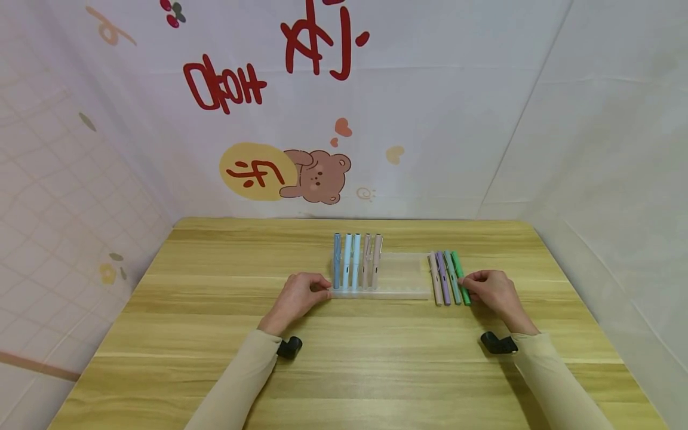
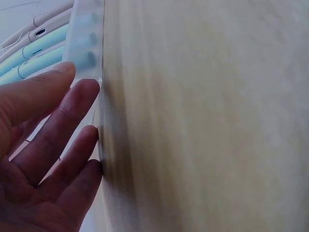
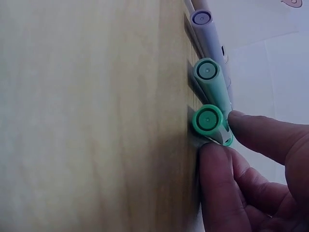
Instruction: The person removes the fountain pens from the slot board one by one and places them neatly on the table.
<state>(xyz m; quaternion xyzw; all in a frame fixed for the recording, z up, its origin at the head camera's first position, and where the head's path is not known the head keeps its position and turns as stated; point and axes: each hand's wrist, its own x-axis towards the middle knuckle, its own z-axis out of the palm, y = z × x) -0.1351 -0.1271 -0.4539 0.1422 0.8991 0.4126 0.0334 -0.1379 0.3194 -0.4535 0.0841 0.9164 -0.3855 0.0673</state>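
A clear rack (image 1: 403,275) holds a darker blue pen (image 1: 337,263), two light blue pens and two pinkish pens in its left part. The left hand (image 1: 294,298) grips the rack's left end; in the left wrist view its thumb and index finger (image 2: 77,99) are at the corner of the rack (image 2: 83,70). Right of the rack lie a pinkish pen (image 1: 436,280), a purple pen (image 1: 444,279), a teal pen (image 1: 452,278) and a green pen (image 1: 456,261). Thumb and finger of the right hand (image 1: 494,292) pinch the green pen (image 3: 207,119), seen end-on beside the teal pen (image 3: 207,70).
Rack and pens are toward the back of a wooden table (image 1: 376,364). White printed cloth (image 1: 441,107) hangs behind and at both sides. A black wrist device (image 1: 289,347) is on the left wrist, another (image 1: 498,343) on the right.
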